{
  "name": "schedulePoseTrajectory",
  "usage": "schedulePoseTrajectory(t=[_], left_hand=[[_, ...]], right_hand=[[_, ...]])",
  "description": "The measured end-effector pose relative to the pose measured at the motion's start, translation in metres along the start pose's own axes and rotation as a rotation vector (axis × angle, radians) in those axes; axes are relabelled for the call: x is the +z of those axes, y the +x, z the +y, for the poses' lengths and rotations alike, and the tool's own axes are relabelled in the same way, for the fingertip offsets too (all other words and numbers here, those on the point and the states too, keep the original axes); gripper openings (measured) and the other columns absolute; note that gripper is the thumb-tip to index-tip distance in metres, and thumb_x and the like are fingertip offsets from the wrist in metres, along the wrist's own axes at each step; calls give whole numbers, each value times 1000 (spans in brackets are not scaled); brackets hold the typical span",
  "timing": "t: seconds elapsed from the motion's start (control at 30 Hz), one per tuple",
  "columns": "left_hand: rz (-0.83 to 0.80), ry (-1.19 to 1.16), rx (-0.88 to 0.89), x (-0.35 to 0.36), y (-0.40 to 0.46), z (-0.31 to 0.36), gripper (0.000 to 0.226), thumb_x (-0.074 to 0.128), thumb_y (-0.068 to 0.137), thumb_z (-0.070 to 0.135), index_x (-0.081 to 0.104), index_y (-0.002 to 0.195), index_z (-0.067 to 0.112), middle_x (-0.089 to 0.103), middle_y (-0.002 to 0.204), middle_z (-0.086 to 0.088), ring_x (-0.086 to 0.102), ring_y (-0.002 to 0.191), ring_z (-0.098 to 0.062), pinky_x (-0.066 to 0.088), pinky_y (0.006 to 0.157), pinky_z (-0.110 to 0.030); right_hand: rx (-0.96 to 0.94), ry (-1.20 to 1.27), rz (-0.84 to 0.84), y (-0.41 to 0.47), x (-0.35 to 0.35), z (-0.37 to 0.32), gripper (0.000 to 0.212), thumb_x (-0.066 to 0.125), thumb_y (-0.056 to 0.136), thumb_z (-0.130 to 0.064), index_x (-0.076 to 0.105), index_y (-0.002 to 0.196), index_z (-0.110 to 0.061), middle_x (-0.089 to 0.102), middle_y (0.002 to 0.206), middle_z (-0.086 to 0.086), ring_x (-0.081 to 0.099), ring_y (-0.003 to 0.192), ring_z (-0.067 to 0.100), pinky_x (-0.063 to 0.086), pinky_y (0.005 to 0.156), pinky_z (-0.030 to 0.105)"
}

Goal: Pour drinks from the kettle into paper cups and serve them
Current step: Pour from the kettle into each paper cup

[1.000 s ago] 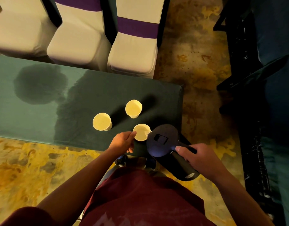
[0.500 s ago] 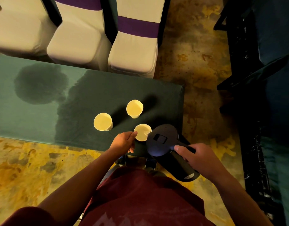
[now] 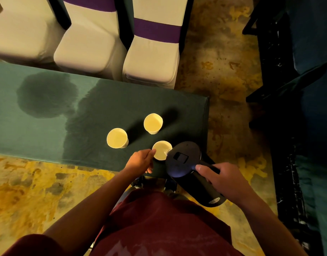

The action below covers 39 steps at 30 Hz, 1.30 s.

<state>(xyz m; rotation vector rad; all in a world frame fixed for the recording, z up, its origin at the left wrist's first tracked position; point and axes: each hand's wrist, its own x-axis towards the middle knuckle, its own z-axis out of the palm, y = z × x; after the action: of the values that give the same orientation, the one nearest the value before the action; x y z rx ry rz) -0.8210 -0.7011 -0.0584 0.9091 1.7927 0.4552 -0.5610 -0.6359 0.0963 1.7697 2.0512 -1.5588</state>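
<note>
green-clothed table [image 3: 48, 126], near edge: left hand [image 3: 140, 160] curls round the nearest pale paper cup [image 3: 161, 149], right hand [image 3: 225, 179] fisted on the tilted dark plastic kettle [image 3: 185, 160], spout touching that cup's rim; two more cups [image 3: 117, 138] stand beyond, cloth bare leftward.

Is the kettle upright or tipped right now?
Tipped. The kettle leans its spout over the nearest paper cup, held by the right hand.

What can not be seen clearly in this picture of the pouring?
- Kettle spout and any stream: hidden under its own lid, head view.
- Nearest paper cup: fill level unreadable in dim light; its right rim is covered by the kettle.
- Left hand: fingers on the cup's wall are hidden by the hand itself.
- Right hand: it covers the handle.
- Table: cut off at the left edge.
</note>
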Motion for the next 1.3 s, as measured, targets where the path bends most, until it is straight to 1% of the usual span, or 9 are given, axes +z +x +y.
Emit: schedulePoseTrajectory(t=[0.17,0.3,0.43,0.57,0.77,0.93,1.07,1.17,1.3], left_hand=[[-4,4,-4,0,0,2,50,39,103,45,60,78,6,66,58,-3,67,51,-16,58,63,-42],[-1,1,0,0,1,-1,53,39,103,47,62,82,4,66,58,-2,69,52,-18,58,64,-43],[4,0,0,1,1,-1,52,40,102,47,60,79,7,67,59,-2,69,52,-18,58,63,-42],[5,-1,7,1,1,-2,51,40,102,47,60,76,8,67,58,-2,68,51,-17,58,63,-42],[12,-3,4,2,0,-1,52,40,103,46,59,77,5,65,56,-2,67,49,-15,57,61,-41],[9,-14,6,3,-1,0,51,39,103,45,58,77,6,65,56,-2,66,48,-14,58,60,-42],[4,-28,-7,2,-2,1,49,40,103,45,58,78,7,64,57,-2,65,48,-13,58,61,-42],[0,-28,-12,2,-3,2,48,39,103,46,59,79,9,65,58,-3,66,49,-13,58,62,-41],[0,-36,-21,1,-3,2,49,39,102,46,60,81,7,66,60,-3,67,52,-15,59,63,-42]], right_hand=[[11,-8,2,0,0,1,55,65,85,-58,50,55,-14,40,50,3,42,45,19,31,49,32],[19,15,-1,0,-1,0,68,59,74,-69,51,57,-4,42,51,3,43,46,18,32,48,29],[4,2,5,0,-1,1,50,66,90,-49,52,56,-15,41,50,2,43,46,16,32,49,30],[1,-7,8,0,0,1,49,66,91,-46,54,56,-15,42,50,1,45,45,15,33,48,28],[32,8,-1,0,0,-1,73,56,71,-72,52,60,0,43,51,3,47,47,18,35,50,32],[21,6,2,2,1,0,53,65,88,-54,52,55,-15,42,48,-2,45,43,14,34,50,32],[31,12,-15,3,1,-2,61,55,70,-73,56,57,-13,44,50,1,48,46,17,35,50,32],[28,13,-26,3,0,-5,59,54,69,-75,55,57,-17,43,52,4,46,46,18,34,51,32],[22,-8,-13,5,0,-5,51,64,87,-55,54,57,-15,45,51,3,48,45,15,36,52,32]])
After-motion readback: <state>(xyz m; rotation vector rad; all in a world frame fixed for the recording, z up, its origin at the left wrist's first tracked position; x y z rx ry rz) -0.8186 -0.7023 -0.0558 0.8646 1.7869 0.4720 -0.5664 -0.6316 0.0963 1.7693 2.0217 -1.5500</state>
